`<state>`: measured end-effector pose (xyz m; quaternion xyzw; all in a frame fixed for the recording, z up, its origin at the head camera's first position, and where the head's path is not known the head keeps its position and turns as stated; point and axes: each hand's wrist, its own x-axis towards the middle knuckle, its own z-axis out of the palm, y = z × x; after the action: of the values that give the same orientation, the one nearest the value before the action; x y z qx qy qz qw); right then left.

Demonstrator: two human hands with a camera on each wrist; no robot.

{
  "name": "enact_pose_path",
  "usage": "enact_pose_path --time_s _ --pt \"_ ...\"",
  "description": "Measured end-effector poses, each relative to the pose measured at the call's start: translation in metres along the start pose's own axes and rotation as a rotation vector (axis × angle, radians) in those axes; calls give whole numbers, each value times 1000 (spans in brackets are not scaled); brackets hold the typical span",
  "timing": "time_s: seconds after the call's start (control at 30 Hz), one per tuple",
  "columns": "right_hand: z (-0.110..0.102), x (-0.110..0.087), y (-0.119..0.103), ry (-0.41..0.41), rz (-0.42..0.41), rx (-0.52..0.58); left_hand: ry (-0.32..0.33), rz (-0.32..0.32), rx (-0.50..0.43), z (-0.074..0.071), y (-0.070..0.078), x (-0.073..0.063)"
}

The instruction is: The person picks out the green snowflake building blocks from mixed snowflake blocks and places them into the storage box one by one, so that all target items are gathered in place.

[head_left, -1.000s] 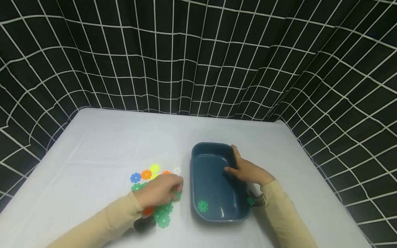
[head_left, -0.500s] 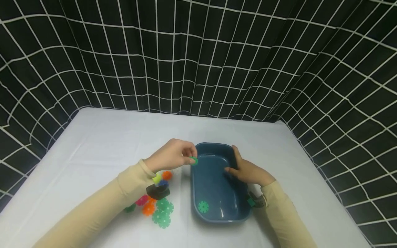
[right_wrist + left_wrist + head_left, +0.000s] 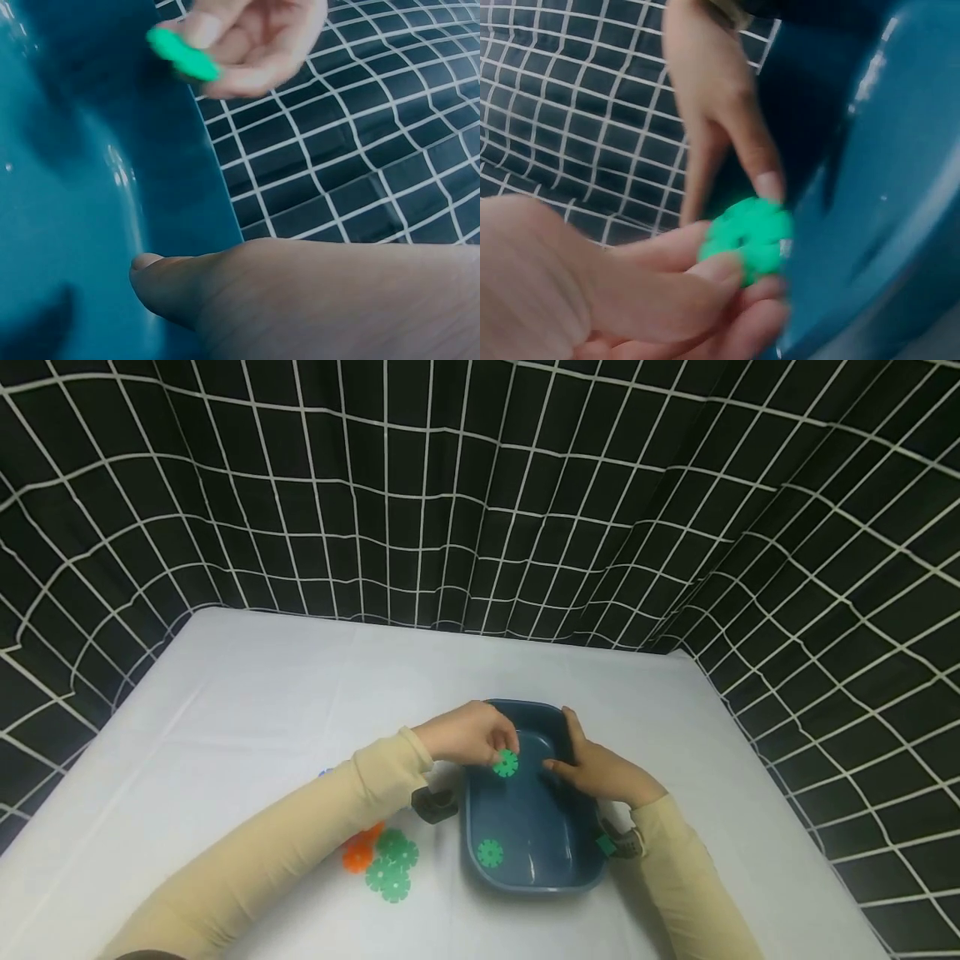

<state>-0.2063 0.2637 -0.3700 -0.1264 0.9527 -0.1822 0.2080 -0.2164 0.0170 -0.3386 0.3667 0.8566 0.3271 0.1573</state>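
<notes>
My left hand (image 3: 467,732) pinches a green snowflake-shaped disc (image 3: 507,763) between thumb and fingertips, over the far left part of a blue plastic tub (image 3: 534,818). In the left wrist view the held disc (image 3: 761,229) shows notched edges and a small centre hole. My right hand (image 3: 603,772) grips the tub's right wall, thumb on the inner side and fingers outside. That thumb (image 3: 176,281) shows over the tub in the right wrist view. Another green disc (image 3: 491,853) lies on the tub floor, at its near left corner.
Left of the tub, several green discs (image 3: 392,864) and orange discs (image 3: 358,857) lie on the white-covered table (image 3: 255,693). My left forearm hides part of the pile; a blue edge (image 3: 326,772) peeks out. A black curtain with white grid lines (image 3: 420,493) surrounds the table.
My left hand has lifted a green disc from the pile and carried it rightward and away from me, over the tub. My right hand stays on the tub wall.
</notes>
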Motion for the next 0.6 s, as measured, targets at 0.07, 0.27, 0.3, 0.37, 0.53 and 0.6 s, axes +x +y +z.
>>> enact_pose_path --time_s 0.07,0.27,0.3,0.37,0.53,0.6 --pt "-1 0 0 4 -4 5 -37 41 73 6 -1 2" --pt "-1 0 1 0 -18 18 -130 57 217 20 2 5" --pt "0 -1 1 -1 -16 20 -151 49 230 24 2 6" --pt "-1 0 0 -4 -16 25 -185 42 259 29 2 6" --pt "0 0 1 2 -7 30 -238 61 338 38 6 5" --pt "0 1 1 3 -13 24 -250 63 358 40 8 3"
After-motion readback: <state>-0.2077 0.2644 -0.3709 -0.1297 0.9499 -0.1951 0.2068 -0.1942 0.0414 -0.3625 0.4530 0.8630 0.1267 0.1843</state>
